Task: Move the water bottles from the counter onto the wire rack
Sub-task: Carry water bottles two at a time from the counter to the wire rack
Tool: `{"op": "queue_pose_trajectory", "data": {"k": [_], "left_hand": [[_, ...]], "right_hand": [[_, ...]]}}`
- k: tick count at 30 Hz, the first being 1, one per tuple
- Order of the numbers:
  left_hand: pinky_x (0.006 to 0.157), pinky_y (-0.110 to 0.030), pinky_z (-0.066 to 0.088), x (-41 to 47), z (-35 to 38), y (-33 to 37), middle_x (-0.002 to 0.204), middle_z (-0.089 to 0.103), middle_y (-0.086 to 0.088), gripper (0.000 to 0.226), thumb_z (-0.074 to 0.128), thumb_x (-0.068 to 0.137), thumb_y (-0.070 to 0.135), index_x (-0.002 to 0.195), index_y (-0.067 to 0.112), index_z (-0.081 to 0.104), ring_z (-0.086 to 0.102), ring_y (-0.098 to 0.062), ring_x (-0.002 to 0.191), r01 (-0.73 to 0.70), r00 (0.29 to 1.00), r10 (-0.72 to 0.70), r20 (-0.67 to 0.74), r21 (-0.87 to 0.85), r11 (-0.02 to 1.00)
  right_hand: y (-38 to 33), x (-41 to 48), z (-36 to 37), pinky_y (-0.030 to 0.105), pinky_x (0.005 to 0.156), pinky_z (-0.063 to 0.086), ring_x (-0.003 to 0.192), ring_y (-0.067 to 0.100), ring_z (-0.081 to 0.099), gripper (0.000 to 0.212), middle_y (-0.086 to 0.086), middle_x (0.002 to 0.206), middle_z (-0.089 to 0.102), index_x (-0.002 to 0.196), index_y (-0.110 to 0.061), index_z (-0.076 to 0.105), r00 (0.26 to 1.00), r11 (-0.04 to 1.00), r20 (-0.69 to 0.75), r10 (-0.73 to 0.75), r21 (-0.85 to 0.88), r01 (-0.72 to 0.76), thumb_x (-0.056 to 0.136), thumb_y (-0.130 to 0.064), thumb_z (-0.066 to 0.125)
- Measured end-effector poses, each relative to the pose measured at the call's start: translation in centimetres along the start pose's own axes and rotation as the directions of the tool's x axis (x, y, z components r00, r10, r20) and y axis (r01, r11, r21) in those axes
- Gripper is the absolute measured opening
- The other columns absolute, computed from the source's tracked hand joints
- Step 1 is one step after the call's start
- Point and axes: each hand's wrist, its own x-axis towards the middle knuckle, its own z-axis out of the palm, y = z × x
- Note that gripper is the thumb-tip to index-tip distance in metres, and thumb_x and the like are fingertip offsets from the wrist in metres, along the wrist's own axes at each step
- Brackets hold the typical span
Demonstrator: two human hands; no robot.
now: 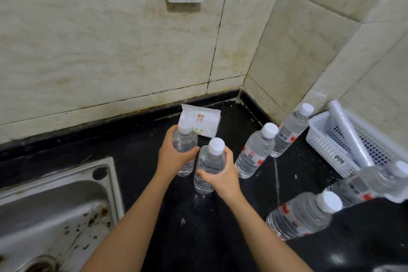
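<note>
Now | left hand (174,157) grips bottle (184,141) | right hand (220,174) grips second bottle (209,161) | counter (220,238) foreground bare

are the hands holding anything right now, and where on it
Yes. The left hand grips one water bottle around its upper body; the right hand grips another bottle around its middle.

- The white tissue pack (199,122), far on the counter by the wall, carries a small orange-red square with the characters 匠心之作.
- Below that, the pack shows a small green and orange mark, too blurred to read.
- The standing water bottles (254,154) on the right bear red-and-white labels; their print is too small to read.
</note>
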Motion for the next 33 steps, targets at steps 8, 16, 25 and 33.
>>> {"op": "queue_pose_trajectory", "data": {"k": [8, 16, 25, 33], "left_hand": [[0.082, -0.028, 0.041, -1.4, -1.8, 0.3, 0.104, 0.055, 0.003, 0.068, 0.079, 0.064, 0.013, 0.121, 0.019, 0.043, 0.055, -0.016, 0.094, 0.028, 0.999, -0.024, -0.036, 0.100, 0.995], [0.084, -0.032, 0.041, -6.8, -4.0, -1.0, 0.102, 0.053, -0.002, 0.070, 0.080, 0.055, 0.018, 0.113, 0.020, 0.041, 0.053, -0.020, 0.095, 0.048, 0.994, -0.050, -0.093, -0.021, 0.999], [0.092, -0.032, 0.039, -14.7, -3.5, -0.1, 0.119, 0.046, -0.008, 0.079, 0.074, 0.062, -0.009, 0.129, 0.008, 0.033, 0.049, -0.020, 0.106, -0.054, 0.962, 0.000, -0.272, -0.190, 0.980], [0.088, -0.030, 0.043, -19.3, 0.2, 2.9, 0.118, 0.051, -0.010, 0.080, 0.079, 0.058, -0.002, 0.123, 0.014, 0.036, 0.054, -0.022, 0.102, -0.094, 0.992, 0.104, 0.069, -0.137, 0.986]], "right_hand": [[-0.9, -0.6, -0.4, 0.029, 0.092, 0.046, 0.095, 0.002, 0.057, 0.071, -0.021, 0.098, 0.054, 0.102, -0.048, 0.036, 0.999, 0.999, 0.010, -0.030, -0.032, 0.030, 0.057, -0.017, 0.082], [-0.7, -3.9, -1.3, 0.025, 0.090, 0.044, 0.095, 0.002, 0.056, 0.071, -0.019, 0.101, 0.054, 0.112, -0.032, 0.038, 0.998, 0.998, -0.027, -0.060, -0.031, 0.059, 0.060, -0.010, 0.081], [1.6, -15.1, -4.2, 0.028, 0.085, 0.043, 0.089, 0.000, 0.057, 0.075, -0.016, 0.099, 0.057, 0.111, -0.026, 0.044, 0.965, 0.999, -0.260, 0.042, 0.013, -0.040, 0.051, -0.008, 0.085], [3.5, -23.8, -9.5, 0.019, 0.076, 0.041, 0.080, -0.004, 0.059, 0.071, -0.017, 0.093, 0.056, 0.109, -0.020, 0.044, 0.864, 0.993, -0.490, 0.118, 0.034, -0.116, 0.054, 0.000, 0.085]]}}
